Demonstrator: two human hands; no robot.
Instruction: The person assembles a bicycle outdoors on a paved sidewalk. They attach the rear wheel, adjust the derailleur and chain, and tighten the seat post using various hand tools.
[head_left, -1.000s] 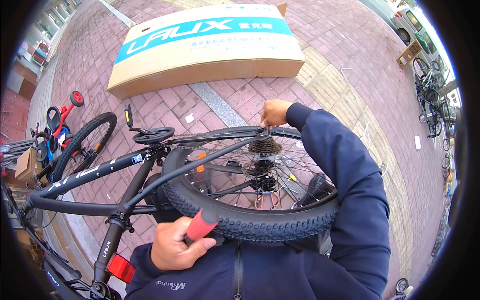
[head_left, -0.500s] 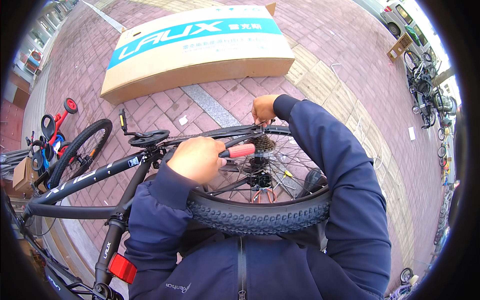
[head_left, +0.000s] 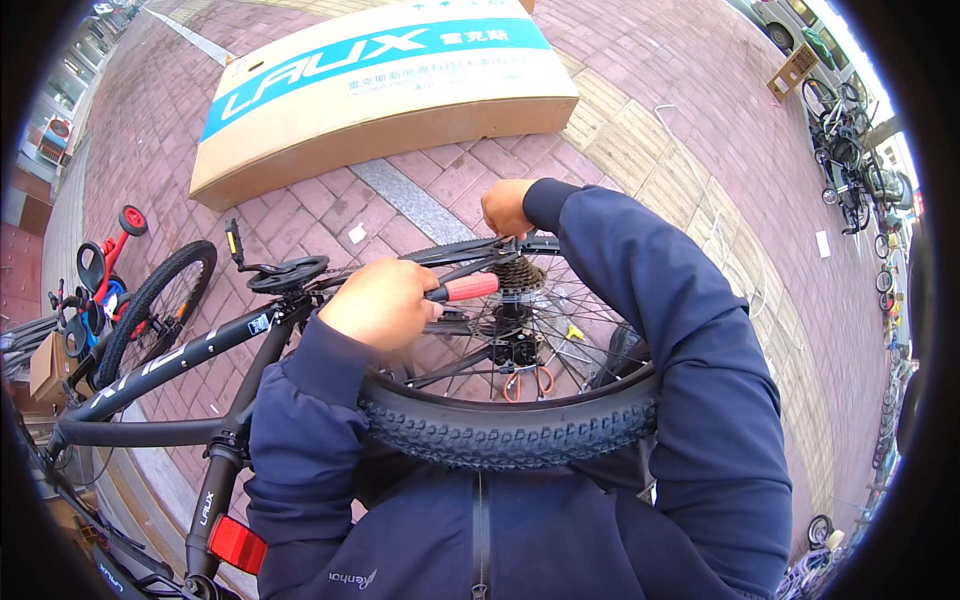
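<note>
A dark bicycle lies on its side before me, its frame reaching left and its rear wheel's knobby tire close to my body. My left hand is closed around a tool whose red handle sticks out to the right, over the spokes; its working end is hidden. Beyond the rear cassette, my right hand pinches with bent fingers at the frame end by the hub. What lies between those fingertips is too small to make out. The crankset sits left of my left hand.
A long cardboard box lies on the brick paving ahead. Beneath the spokes are orange tool handles and a small yellow item. A red child's ride-on stands beside the front wheel. Parked bicycles line the far right.
The view has shifted slightly, so the box and bicycle sit a little differently. My left hand keeps its hold on the red-handled tool; my right hand stays at the hub end, its wrist slightly turned.
</note>
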